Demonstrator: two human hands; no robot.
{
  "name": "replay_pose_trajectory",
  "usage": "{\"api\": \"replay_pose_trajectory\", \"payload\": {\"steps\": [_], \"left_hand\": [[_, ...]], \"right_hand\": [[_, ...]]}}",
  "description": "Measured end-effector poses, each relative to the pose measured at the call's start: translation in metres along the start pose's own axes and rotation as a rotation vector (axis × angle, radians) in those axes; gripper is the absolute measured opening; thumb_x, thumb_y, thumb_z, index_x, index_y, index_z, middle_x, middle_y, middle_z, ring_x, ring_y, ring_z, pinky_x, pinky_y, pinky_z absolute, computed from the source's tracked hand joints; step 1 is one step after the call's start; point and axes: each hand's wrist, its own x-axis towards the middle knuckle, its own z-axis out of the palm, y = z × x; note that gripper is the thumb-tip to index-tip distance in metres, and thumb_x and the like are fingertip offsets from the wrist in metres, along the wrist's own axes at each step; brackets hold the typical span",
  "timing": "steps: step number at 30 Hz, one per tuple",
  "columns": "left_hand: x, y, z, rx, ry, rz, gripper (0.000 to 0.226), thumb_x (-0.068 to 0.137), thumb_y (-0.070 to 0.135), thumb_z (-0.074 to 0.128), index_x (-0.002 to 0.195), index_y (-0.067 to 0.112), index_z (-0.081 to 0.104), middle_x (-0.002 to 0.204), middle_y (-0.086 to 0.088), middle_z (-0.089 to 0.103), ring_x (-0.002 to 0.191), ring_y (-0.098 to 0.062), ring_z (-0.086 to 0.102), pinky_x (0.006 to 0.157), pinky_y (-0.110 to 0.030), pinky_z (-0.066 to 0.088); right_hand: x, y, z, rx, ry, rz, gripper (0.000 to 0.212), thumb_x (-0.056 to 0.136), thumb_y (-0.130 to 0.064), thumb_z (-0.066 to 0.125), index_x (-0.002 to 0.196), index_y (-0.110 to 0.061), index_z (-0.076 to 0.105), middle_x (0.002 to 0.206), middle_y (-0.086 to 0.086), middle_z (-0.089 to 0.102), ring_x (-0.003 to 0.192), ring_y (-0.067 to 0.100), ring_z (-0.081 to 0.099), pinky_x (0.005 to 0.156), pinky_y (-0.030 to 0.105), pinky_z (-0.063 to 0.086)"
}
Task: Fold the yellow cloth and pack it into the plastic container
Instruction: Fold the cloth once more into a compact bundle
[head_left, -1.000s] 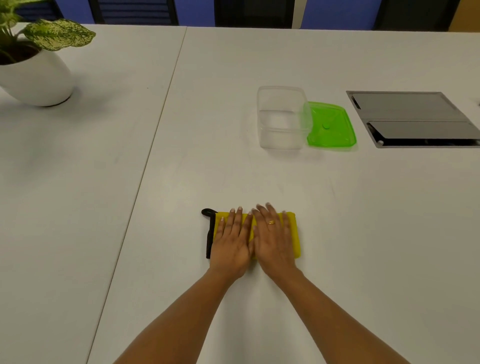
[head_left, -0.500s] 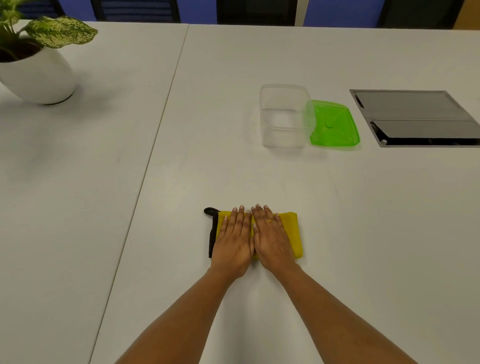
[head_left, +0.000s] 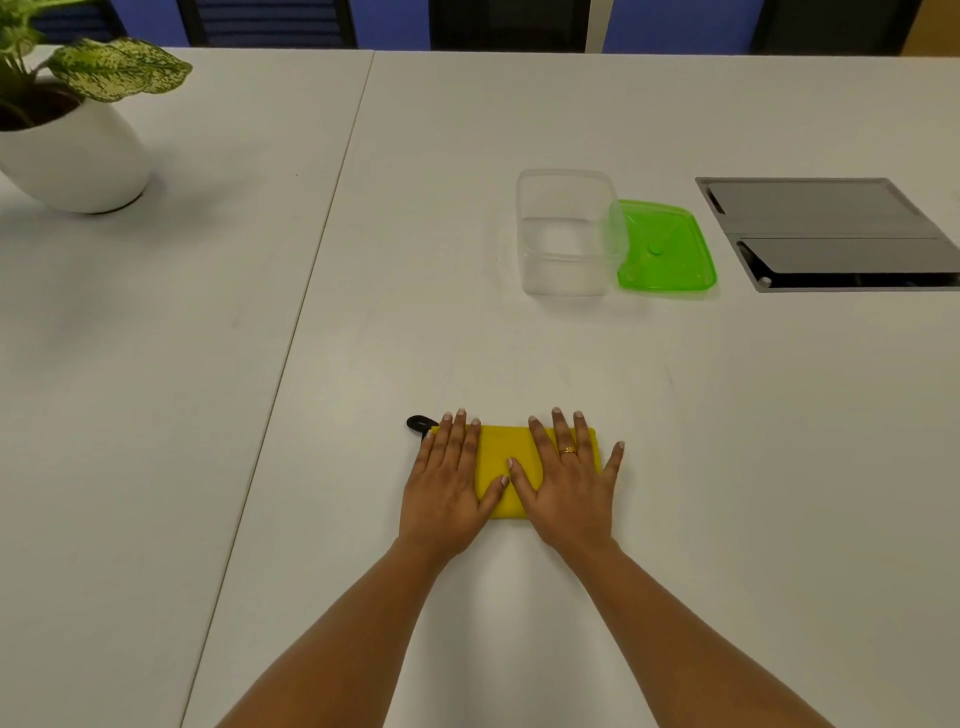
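Observation:
The yellow cloth (head_left: 503, 462) lies folded into a small rectangle on the white table, near me, with a black loop (head_left: 420, 423) sticking out at its far left corner. My left hand (head_left: 448, 480) rests flat on the cloth's left end, fingers spread. My right hand (head_left: 569, 478), wearing a ring, presses flat on the right end. A strip of cloth shows between the hands. The clear plastic container (head_left: 566, 234) stands open and empty farther back, right of centre. Its green lid (head_left: 665, 247) lies beside it on the right.
A white pot with a leafy plant (head_left: 67, 145) sits at the far left. A grey recessed cable panel (head_left: 826, 234) is set into the table at the far right. A seam (head_left: 311, 260) runs between two tabletops.
Both hands were side by side at the middle of the cloth; they have slid apart toward its left and right ends, uncovering the centre.

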Motion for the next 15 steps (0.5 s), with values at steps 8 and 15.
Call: {"api": "replay_pose_trajectory", "payload": {"steps": [8,15], "left_hand": [[-0.001,-0.008,0.006,-0.036,-0.039,-0.066,0.09,0.077,0.074,0.001,0.148,0.018,0.003,0.159,-0.004,0.0,0.142,-0.018,-0.016,0.116,-0.036,-0.006],[-0.003,-0.013,0.005,-0.055,-0.079,-0.029,0.106,0.067,0.085,0.003,0.148,0.017,-0.002,0.159,-0.003,-0.002,0.141,-0.016,-0.016,0.117,-0.037,-0.003]], "right_hand": [[0.0,0.014,0.006,0.132,-0.077,-0.003,0.064,0.088,-0.061,0.036,0.144,-0.034,0.023,0.157,-0.003,0.019,0.147,0.021,0.006,0.117,0.05,0.009],[0.001,0.028,0.005,0.158,-0.087,-0.066,0.059,0.09,-0.056,0.037,0.144,-0.034,0.024,0.155,-0.004,0.024,0.146,0.02,0.01,0.117,0.049,0.011]]}}
